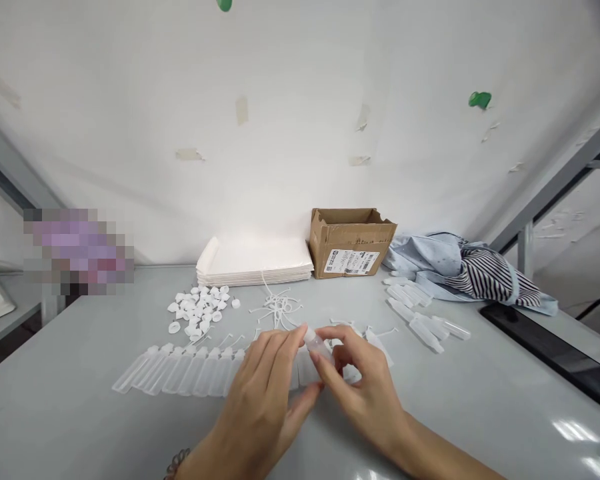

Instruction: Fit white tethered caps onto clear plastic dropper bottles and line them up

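Note:
Near the middle of the table, my right hand [363, 380] pinches a small translucent plastic bottle [320, 347] between thumb and fingers, tilted. My left hand [265, 387] has its index fingertip at the bottle's neck and its thumb by the lower end. Both hands partly hide a row of similar bottles [180, 372] with white tops, lying side by side. Behind the row is a heap of small white caps [200, 310]. Thin white plastic pieces with loops and stems [280, 307] lie tangled behind my hands.
More translucent bottles [420, 327] lie loose at the right. A stack of white envelopes [255, 260] and an open cardboard box [353, 243] stand against the wall. Light blue and striped cloth [460, 267] lies beside a long black object [555, 353] on the right edge.

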Demonstrator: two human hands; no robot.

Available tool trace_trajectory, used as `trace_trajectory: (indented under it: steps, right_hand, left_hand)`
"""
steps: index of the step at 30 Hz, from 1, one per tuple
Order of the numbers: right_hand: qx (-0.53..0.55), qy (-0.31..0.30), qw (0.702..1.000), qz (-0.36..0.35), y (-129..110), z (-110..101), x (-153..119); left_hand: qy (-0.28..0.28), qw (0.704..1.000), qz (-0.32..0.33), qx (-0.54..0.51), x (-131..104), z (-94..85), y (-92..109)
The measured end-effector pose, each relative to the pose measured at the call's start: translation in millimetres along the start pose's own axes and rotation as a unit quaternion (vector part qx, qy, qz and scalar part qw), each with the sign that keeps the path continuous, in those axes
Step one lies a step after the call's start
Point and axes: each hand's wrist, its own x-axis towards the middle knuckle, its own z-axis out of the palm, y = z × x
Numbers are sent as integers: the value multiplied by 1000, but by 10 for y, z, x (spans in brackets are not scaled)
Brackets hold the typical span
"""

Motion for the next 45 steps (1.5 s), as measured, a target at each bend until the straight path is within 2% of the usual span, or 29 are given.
trace_trajectory:
  steps: [2,4,7,10,14,16,19,21,25,27,32,35,41,45]
  right_hand:
    - [-30,35,997,-67,13,51,-39]
    - [-47,56,992,-101,31,100,-74]
    - [-57,73,988,-127,59,151,-115]
    - [-50,70,989,-119,66,145,-116]
    - [12,18,999,-48,30,33,-31]
    - [51,-26,998,-19,9,-36,26]
    - [83,-123,989,-4,-14,-100,79]
    - [87,-151,985,-14,-23,-99,78]
    - [38,-123,983,-127,-40,-16,13]
    - [17,-139,975,-172,-59,47,-27]
    - [-10,-187,960,-210,-133,196,-83]
    - [-16,-200,958,-207,-168,270,-93]
    - [16,-233,965,-119,-159,408,-157]
    - [-37,-266,958,-104,-108,469,-236]
  left_hand:
    - [16,1000,13,13,-21,53,-3]
    - [32,999,13,12,-46,98,-4]
    - [47,999,12,6,-80,135,1]
    - [52,998,25,10,-81,123,18]
    - [49,998,7,-30,6,12,48]
    - [11,997,-20,-77,71,-74,55]
    - [-54,988,-36,-140,129,-198,46]
    - [-72,984,-34,-158,105,-261,26]
    - [-61,991,-28,-116,-107,-346,-31]
    - [-49,994,-37,-95,-247,-391,-54]
    - [-58,992,-69,-88,-488,-557,-83]
    - [-71,992,-72,-77,-589,-645,-113]
    - [-79,996,-47,-12,-844,-652,-216]
    - [-120,989,-82,-18,-899,-706,-264]
